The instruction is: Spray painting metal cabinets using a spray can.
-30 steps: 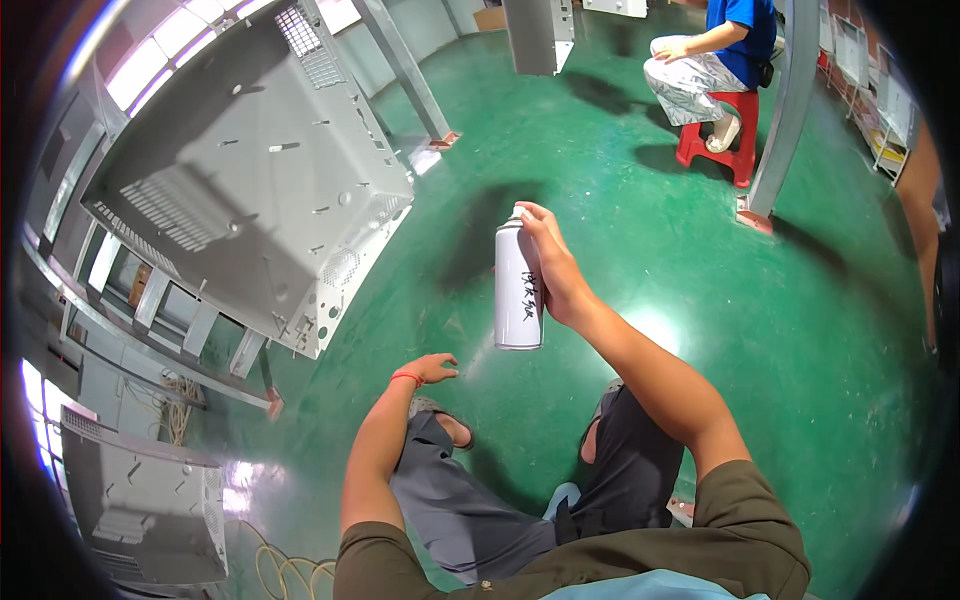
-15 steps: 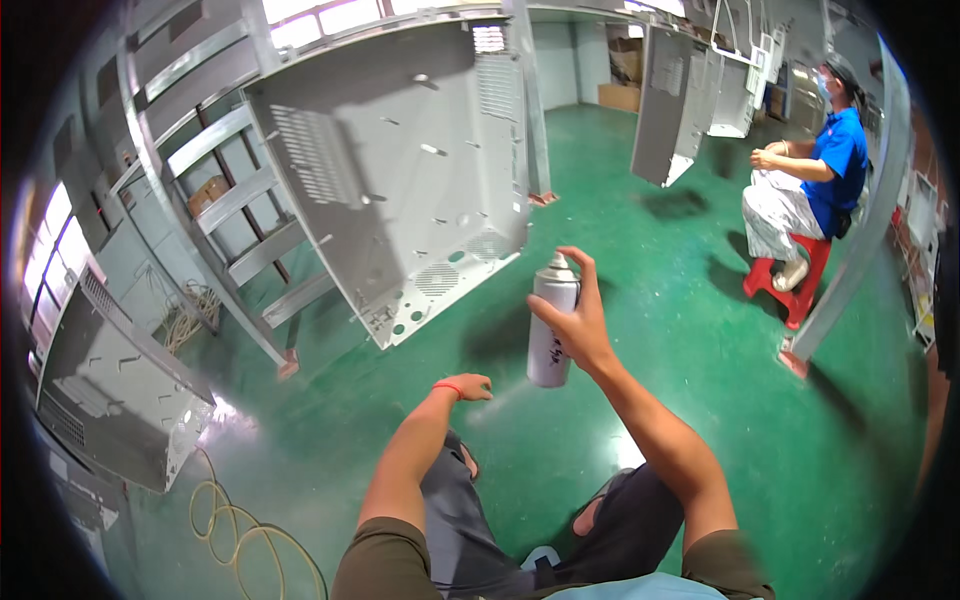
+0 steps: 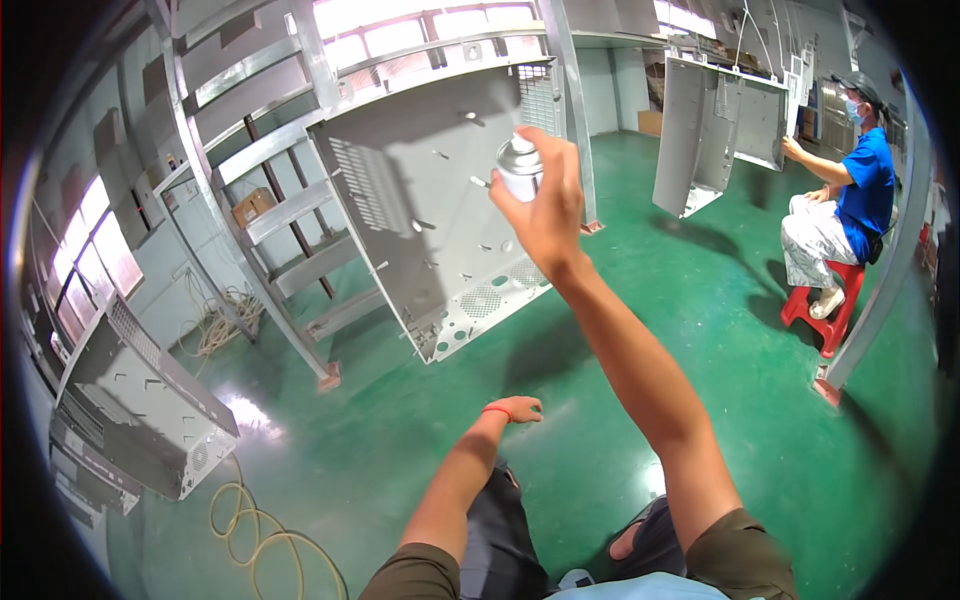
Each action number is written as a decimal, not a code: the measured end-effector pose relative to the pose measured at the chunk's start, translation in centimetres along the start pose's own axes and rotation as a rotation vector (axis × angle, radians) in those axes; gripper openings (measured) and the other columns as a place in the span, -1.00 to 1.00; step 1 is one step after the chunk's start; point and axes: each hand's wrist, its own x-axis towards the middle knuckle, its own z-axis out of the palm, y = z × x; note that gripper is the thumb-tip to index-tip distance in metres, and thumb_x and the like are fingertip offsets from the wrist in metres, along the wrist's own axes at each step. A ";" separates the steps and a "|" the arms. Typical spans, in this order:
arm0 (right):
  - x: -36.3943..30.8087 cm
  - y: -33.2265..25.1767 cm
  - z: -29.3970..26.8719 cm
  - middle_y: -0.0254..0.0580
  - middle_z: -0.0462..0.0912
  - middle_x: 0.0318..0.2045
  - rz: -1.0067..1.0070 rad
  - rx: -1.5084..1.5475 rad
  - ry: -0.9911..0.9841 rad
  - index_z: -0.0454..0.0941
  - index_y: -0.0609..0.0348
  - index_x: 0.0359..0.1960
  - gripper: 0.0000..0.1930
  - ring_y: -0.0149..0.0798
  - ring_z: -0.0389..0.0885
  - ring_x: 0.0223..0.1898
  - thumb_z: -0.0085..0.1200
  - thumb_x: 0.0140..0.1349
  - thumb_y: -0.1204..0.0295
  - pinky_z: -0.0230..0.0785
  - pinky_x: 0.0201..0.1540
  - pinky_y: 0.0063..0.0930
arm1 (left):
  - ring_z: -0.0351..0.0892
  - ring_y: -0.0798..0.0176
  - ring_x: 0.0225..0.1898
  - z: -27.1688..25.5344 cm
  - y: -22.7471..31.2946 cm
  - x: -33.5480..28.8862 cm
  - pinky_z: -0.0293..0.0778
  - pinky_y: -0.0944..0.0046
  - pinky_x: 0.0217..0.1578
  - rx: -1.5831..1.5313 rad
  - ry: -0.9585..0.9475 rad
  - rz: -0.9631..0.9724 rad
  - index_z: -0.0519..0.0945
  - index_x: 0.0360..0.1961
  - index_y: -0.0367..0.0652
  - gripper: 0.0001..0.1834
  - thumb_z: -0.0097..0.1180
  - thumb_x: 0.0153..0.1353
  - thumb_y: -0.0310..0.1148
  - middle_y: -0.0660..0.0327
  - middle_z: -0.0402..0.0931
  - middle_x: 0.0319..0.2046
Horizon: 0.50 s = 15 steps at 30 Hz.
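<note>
My right hand (image 3: 548,205) is raised at arm's length and grips a white spray can (image 3: 520,165), its top close to a large grey sheet-metal panel (image 3: 430,220) that hangs tilted from a metal frame. The panel has vent slots and round holes near its lower edge. My left hand (image 3: 515,408) hangs low over my knee with a red band at the wrist. Its fingers are loosely apart and hold nothing.
A steel rack (image 3: 270,200) stands behind the panel. Another grey metal casing (image 3: 140,420) sits at the lower left, with a coiled yellowish hose (image 3: 250,530) on the green floor. A person in blue sits on a red stool (image 3: 825,315) at the right, touching another hanging panel (image 3: 700,130).
My right hand has lifted the spray can from chest height up toward the hanging panel. My view has tilted upward. My left hand has stayed near my knee.
</note>
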 end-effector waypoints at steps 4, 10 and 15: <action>0.0 0.6 -1.3 0.02 0.47 0.14 0.062 0.025 0.199 0.38 -0.04 0.38 -0.25 0.06 0.60 0.07 0.48 0.17 0.56 0.56 0.07 -0.11 | 0.69 0.03 0.16 -0.2 1.8 -0.1 0.56 -0.05 0.23 -0.173 -0.067 -0.086 0.54 0.41 0.08 -0.36 0.23 0.39 0.10 0.05 0.66 0.25; -1.5 0.6 -3.2 -0.05 0.52 0.18 0.029 0.044 0.167 0.37 0.09 0.38 -0.25 -0.13 0.60 0.05 0.48 0.15 0.58 0.55 0.10 -0.21 | 0.75 0.13 -0.07 -0.6 4.3 -0.1 0.62 0.05 0.07 -0.183 -0.092 -0.116 0.53 0.41 0.00 -0.36 0.25 0.42 0.07 0.06 0.69 0.17; -3.1 -3.4 -1.4 -0.02 0.54 0.10 0.327 0.568 -0.072 0.41 0.04 0.39 -0.25 -0.07 0.64 0.06 0.49 0.14 0.54 0.57 0.03 -0.16 | 0.62 0.24 -0.31 -0.2 4.5 0.4 0.59 0.12 -0.19 -0.253 -0.031 -0.084 0.57 0.33 -0.04 -0.41 0.25 0.39 0.02 0.11 0.69 -0.13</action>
